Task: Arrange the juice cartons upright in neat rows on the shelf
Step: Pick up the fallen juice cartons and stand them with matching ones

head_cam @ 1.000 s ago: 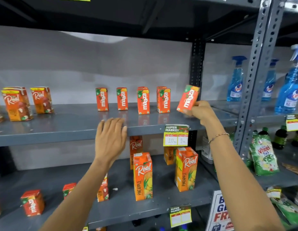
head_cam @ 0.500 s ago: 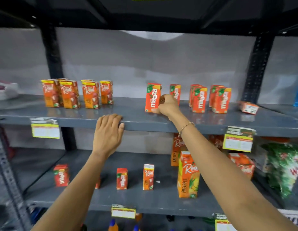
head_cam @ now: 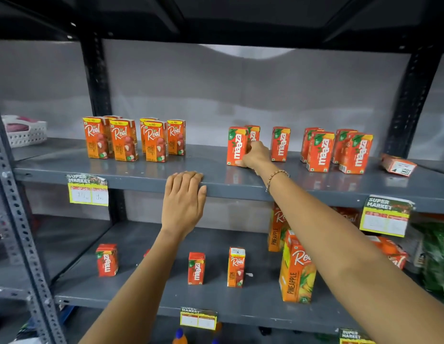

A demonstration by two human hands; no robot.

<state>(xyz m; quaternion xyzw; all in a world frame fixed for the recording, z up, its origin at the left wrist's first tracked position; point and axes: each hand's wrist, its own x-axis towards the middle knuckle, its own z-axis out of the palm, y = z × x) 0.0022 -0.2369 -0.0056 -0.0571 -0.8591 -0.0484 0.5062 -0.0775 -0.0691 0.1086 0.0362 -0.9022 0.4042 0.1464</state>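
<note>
Gripping the upright orange Maaza juice carton (head_cam: 237,146) near the grey metal shelf's (head_cam: 141,178) front edge, your right hand (head_cam: 255,155) sits just at its right side, while your left hand (head_cam: 183,197) lies flat and open there.

A single head-worn camera faces the grey metal shelf (head_cam: 315,187) head-on from close range, within arm's reach. Its sightline sits roughly level with that shelf's front edge, taking in the tier below it and the underside of the one above.
</note>
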